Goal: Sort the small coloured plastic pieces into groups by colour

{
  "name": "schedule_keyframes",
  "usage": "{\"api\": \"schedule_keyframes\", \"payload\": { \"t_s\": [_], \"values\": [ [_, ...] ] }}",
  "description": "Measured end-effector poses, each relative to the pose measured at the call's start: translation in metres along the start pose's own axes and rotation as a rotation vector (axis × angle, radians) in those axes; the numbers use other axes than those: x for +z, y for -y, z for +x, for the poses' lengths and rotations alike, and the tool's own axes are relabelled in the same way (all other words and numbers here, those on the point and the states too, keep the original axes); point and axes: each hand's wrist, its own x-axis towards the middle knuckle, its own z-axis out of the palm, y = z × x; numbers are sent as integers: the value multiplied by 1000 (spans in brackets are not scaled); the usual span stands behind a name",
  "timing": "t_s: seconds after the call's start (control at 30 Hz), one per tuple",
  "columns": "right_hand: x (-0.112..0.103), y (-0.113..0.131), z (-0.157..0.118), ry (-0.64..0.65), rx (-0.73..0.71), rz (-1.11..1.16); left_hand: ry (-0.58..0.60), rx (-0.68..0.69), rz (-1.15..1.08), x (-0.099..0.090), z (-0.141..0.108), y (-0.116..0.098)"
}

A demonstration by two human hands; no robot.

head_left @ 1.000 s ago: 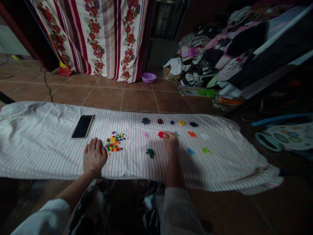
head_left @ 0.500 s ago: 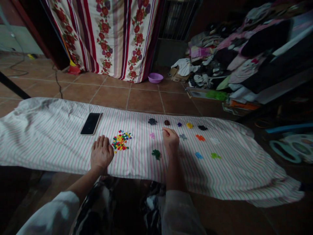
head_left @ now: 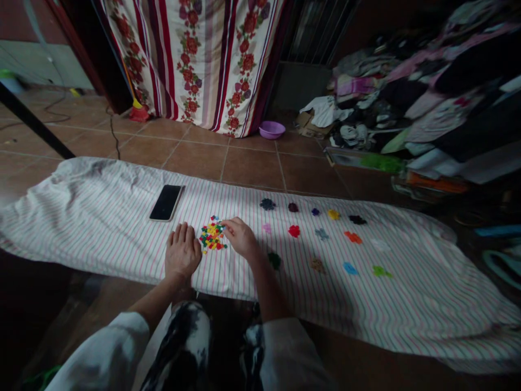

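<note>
My left hand [head_left: 182, 252] lies flat, fingers stretched out, on the striped cloth just left of a mixed pile of small coloured pieces [head_left: 212, 237]. My right hand [head_left: 241, 236] reaches the pile's right edge with thumb and forefinger pinched together; whatever is between the fingertips is too small to make out. Right of it, single-colour clusters lie in rows: dark grey [head_left: 267, 204], brown [head_left: 293, 207], purple [head_left: 315, 212], yellow [head_left: 334, 215], black [head_left: 357, 220], pink [head_left: 267, 228], red [head_left: 294, 231], grey [head_left: 321, 234], orange [head_left: 353, 237]. My right forearm partly covers a dark green cluster [head_left: 274, 260].
Nearer me are tan [head_left: 317, 265], blue [head_left: 350, 268] and lime green [head_left: 381, 271] clusters. A phone [head_left: 166, 203] lies behind my left hand on the cloth [head_left: 101, 217]. On the tiled floor beyond stand a purple basin [head_left: 272, 130] and a heap of clothes [head_left: 391, 98].
My right hand has moved left from among the sorted clusters to the mixed pile, uncovering the red cluster. My left hand stays beside the pile. The whole view has shifted slightly.
</note>
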Motion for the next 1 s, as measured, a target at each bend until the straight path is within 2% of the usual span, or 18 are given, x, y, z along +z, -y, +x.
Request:
{"api": "schedule_keyframes", "payload": {
  "t_s": [0.13,0.37,0.8,0.9,1.0],
  "values": [
    [6,12,2,87,19,-66,10,-9,0,-1,1,-1],
    [6,13,4,100,13,-97,18,-19,7,-2,1,-2],
    [13,3,5,28,-18,32,4,-19,-8,0,1,-1],
    [15,-1,5,4,-10,114,9,-10,-12,-1,1,-1],
    [19,-5,5,-14,62,256,8,-6,-12,-1,1,-1]
  ]
}}
